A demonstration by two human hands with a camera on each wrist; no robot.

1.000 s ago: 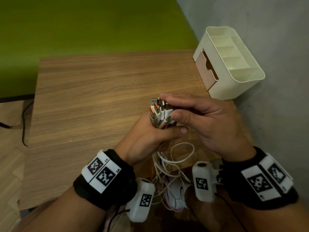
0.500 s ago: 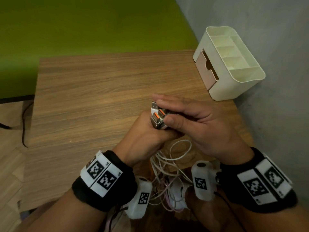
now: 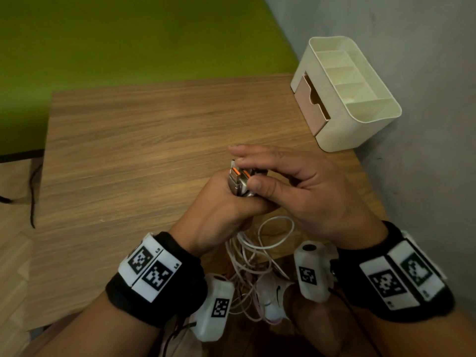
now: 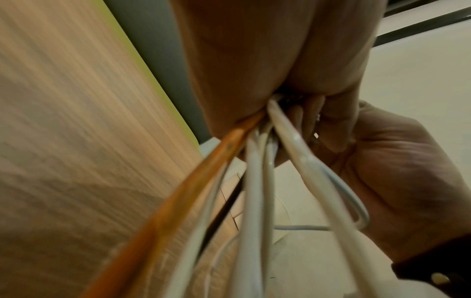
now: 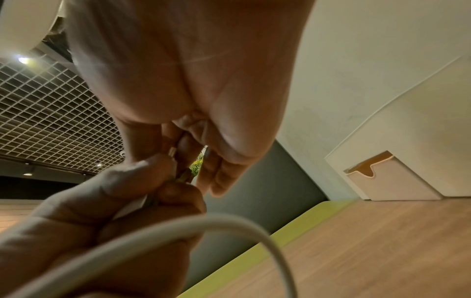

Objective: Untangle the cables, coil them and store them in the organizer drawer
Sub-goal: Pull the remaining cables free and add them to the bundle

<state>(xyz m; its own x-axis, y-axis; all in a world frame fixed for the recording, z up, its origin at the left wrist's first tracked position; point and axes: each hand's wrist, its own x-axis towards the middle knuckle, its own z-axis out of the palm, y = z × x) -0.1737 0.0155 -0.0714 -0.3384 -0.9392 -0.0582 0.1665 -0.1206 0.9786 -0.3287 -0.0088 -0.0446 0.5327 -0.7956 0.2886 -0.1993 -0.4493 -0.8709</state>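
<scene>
My left hand (image 3: 221, 202) grips a bundle of white cables (image 3: 255, 253) just below their USB plugs (image 3: 239, 180), which stick up with orange tongues showing. My right hand (image 3: 291, 186) pinches the plug ends between thumb and fingers from the right. The cable loops hang down between my wrists in a tangle. In the left wrist view several white cables (image 4: 254, 181) and one orange one (image 4: 193, 181) run out of my fist. In the right wrist view my fingers meet at the plugs (image 5: 178, 169). The cream organizer (image 3: 365, 119) stands at the table's far right, its pinkish drawer (image 3: 309, 106) slightly open.
The wooden table (image 3: 144, 155) spreads out to the left of my hands. A grey wall (image 3: 425, 124) rises close on the right, behind the organizer. A green surface (image 3: 128, 37) lies beyond the table's far edge. A dark cord (image 3: 32, 197) hangs off the left.
My right hand has closed in over the plug ends and pressed them into a tighter cluster. Both hands have shifted slightly toward me and lower.
</scene>
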